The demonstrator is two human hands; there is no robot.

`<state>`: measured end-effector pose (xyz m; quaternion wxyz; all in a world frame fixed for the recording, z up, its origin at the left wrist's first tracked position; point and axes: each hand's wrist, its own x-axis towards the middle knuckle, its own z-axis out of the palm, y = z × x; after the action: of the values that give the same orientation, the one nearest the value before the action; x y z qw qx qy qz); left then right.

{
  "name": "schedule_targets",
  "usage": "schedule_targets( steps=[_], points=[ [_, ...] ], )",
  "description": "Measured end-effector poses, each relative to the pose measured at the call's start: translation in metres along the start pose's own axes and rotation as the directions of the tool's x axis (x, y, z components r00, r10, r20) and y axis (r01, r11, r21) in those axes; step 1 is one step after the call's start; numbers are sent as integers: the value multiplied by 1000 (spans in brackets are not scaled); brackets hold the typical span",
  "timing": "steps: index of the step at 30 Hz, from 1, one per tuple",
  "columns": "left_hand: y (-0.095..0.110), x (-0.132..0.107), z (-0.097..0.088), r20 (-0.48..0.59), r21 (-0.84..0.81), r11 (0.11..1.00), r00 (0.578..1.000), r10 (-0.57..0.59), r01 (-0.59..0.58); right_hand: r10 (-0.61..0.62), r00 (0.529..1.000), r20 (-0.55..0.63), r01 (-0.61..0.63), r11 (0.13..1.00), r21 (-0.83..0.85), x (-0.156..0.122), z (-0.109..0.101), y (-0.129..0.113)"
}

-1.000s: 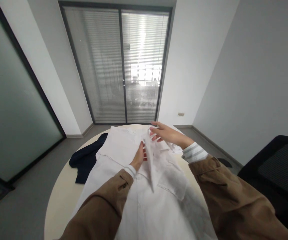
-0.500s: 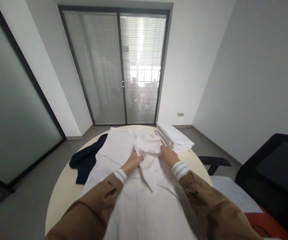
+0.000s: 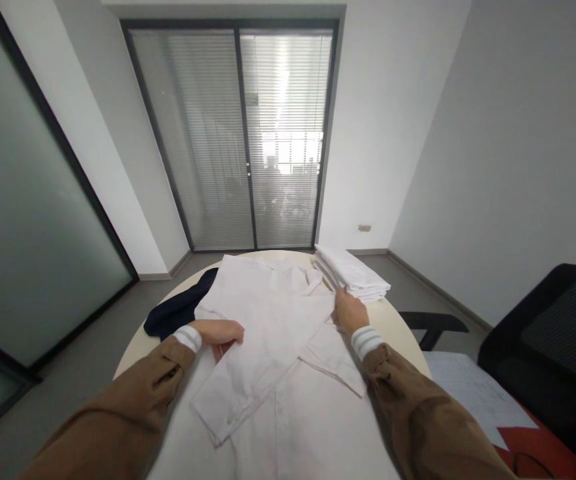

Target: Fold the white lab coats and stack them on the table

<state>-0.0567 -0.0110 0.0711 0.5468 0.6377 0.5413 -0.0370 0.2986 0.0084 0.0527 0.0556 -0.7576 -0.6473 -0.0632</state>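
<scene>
A white button-up shirt [image 3: 318,427] lies front up across the table, its collar [image 3: 301,279] at the far end. One sleeve is folded in from the right and slants over the chest, its cuff [image 3: 221,417] at the lower left. My left hand [image 3: 225,331] is closed on the upper edge of that sleeve, some fingers hidden beneath the cloth. At the right shoulder fold, my right hand [image 3: 351,312] pinches the shirt, fingertips partly out of sight. The other sleeve end [image 3: 335,363] lies below my right hand.
A stack of folded white clothes [image 3: 355,275] sits at the table's far right. Dark navy cloth [image 3: 181,308] lies at the left on the round cream table [image 3: 135,343]. A black office chair [image 3: 553,327] and papers [image 3: 473,387] on something red are at the right.
My left hand has moved left and nearer, and the bunched sleeve now lies spread flat across the chest. My right hand has shifted slightly right, at the shoulder.
</scene>
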Motion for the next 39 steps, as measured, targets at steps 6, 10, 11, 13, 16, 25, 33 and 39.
schedule_targets(
  steps=[6,10,11,13,16,25,33,39],
  points=[
    [5,-15,-15,190,120,992,981,-49,26,-25,1000,-2,25,1000,1,-2,1,-2],
    [21,-3,-15,-79,109,993,995,60,-51,10,995,99,-27,986,167,6,-3,2],
    [25,2,-14,-134,109,991,987,86,-72,0,993,116,-24,978,208,9,-3,3],
    [29,10,-9,-188,185,976,971,146,-111,-34,991,130,0,967,256,14,-2,5],
    [29,14,-4,-175,432,894,961,214,-121,-78,987,138,40,965,261,16,0,6],
    [34,2,-26,-94,511,857,995,-25,70,-216,953,211,169,961,221,1,-14,11],
    [110,69,-5,-398,553,756,686,609,-351,-130,986,106,119,987,105,-4,1,14],
    [145,133,24,-354,523,641,540,763,-562,-147,989,-4,147,984,103,-12,17,16]
  ],
)
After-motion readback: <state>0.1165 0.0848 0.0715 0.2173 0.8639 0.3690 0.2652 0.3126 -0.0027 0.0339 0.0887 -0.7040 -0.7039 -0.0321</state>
